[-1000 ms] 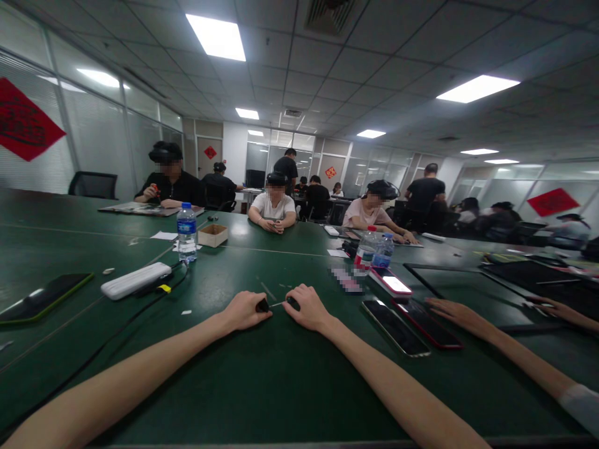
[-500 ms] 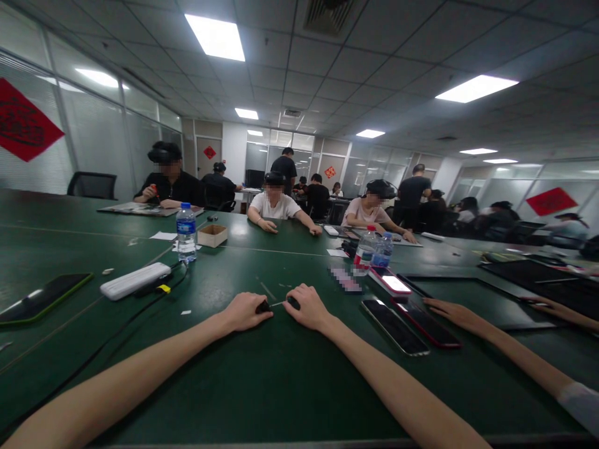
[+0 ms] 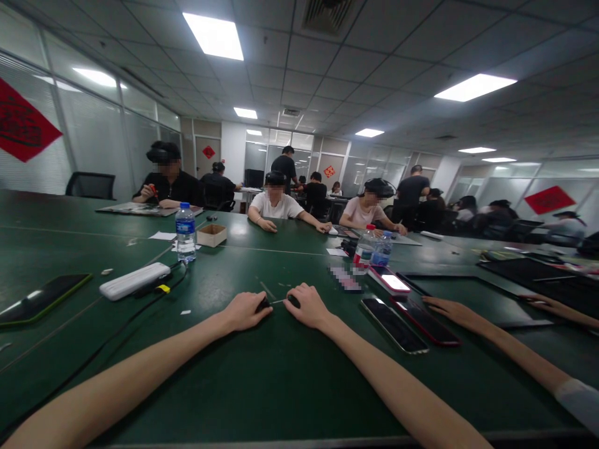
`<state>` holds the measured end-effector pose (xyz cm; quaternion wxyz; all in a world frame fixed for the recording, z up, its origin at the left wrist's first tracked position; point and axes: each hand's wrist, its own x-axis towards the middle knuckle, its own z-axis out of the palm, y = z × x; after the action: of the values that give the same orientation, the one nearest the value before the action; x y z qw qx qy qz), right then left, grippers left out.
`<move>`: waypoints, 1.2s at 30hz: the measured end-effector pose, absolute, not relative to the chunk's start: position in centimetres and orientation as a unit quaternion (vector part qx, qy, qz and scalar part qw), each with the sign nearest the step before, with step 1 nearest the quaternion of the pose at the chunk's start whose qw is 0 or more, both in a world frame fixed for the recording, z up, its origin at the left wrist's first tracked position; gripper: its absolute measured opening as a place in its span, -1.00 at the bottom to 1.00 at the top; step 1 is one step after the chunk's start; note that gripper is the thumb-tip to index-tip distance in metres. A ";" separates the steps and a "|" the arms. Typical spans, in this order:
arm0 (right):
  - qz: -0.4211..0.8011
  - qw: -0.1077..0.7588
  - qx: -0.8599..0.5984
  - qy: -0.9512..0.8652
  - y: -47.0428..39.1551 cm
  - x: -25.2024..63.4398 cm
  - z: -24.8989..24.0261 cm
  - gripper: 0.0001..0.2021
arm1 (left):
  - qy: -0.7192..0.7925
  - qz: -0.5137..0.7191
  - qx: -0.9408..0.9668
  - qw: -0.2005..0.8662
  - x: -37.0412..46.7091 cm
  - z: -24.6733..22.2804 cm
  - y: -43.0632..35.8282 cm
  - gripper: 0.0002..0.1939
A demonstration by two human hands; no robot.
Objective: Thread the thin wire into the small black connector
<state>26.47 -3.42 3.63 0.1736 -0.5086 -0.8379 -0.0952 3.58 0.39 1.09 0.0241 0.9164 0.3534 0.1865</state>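
My left hand [image 3: 248,311] rests on the green table [image 3: 243,386], its fingers closed round a small black piece [image 3: 264,303]. Opposite it, my right hand [image 3: 306,305] is closed on another small black piece [image 3: 293,301]. A thin pale rod [image 3: 277,302] shows in the narrow gap between the two pieces. Whether rod and pieces form one tool, I cannot tell; my fingers cover much of them. Both hands are low at the tabletop, a little apart from each other.
Left lie a phone [image 3: 42,299], a white power strip [image 3: 135,281] and a black cable [image 3: 116,333]. A water bottle [image 3: 186,232] stands beside a small box [image 3: 211,235]. Right are phones [image 3: 394,325], bottles [image 3: 364,251] and a co-worker's hand [image 3: 453,310] by a black frame [image 3: 449,276].
My hands keep their hold and barely move. Across the table, the person in white has reached a hand farther right, to a white object. The view has shifted very slightly.
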 end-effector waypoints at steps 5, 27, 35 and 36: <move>-0.094 0.168 -0.511 -0.838 -3.4 26.5 3.6 -0.71 | 0.358 0.182 0.916 0.013 3.6 1.0 0.4 -0.68; -0.069 0.167 -0.519 -0.835 -3.6 26.4 3.7 -0.69 | 0.355 0.189 0.915 0.007 3.6 1.2 0.2 -0.70; -0.069 0.169 -0.527 -0.830 -3.1 26.5 3.0 -0.68 | 0.362 0.190 0.912 0.009 3.7 1.1 0.3 -0.70; -0.069 0.169 -0.527 -0.830 -3.1 26.5 2.9 -0.68 | 0.362 0.190 0.913 0.010 3.7 1.0 0.3 -0.71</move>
<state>26.50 -3.09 2.94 0.1694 -0.5267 -0.8301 -0.0692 3.70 0.32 1.04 0.0097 0.9125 0.3623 0.1896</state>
